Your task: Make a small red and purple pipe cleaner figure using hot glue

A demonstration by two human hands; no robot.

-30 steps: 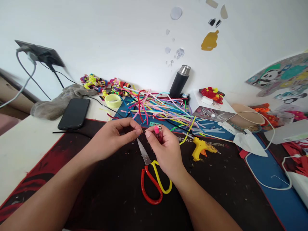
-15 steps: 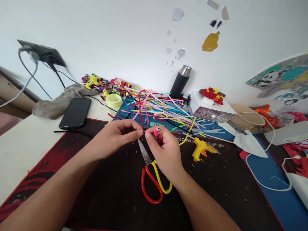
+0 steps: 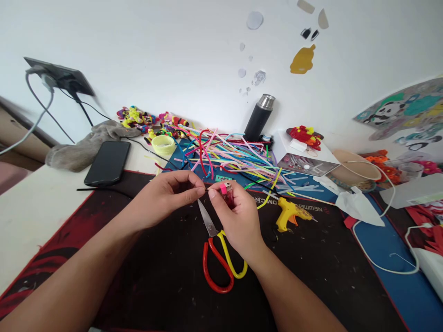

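Note:
My left hand pinches something too small to make out between thumb and forefinger. Its fingertips nearly meet those of my right hand, whose thumb and forefinger are also pressed together. Inside the curled fingers of my right hand sits a lighter with a pink button and a reddish, see-through body. Scissors with one red and one yellow handle lie on the dark mat below my hands; the blade tips are near my fingertips.
A heap of colourful pipe cleaners lies behind my hands. To the right is a yellow glue gun. A black phone lies at the left, a yellow tape roll behind. A dark flask leans near a white box.

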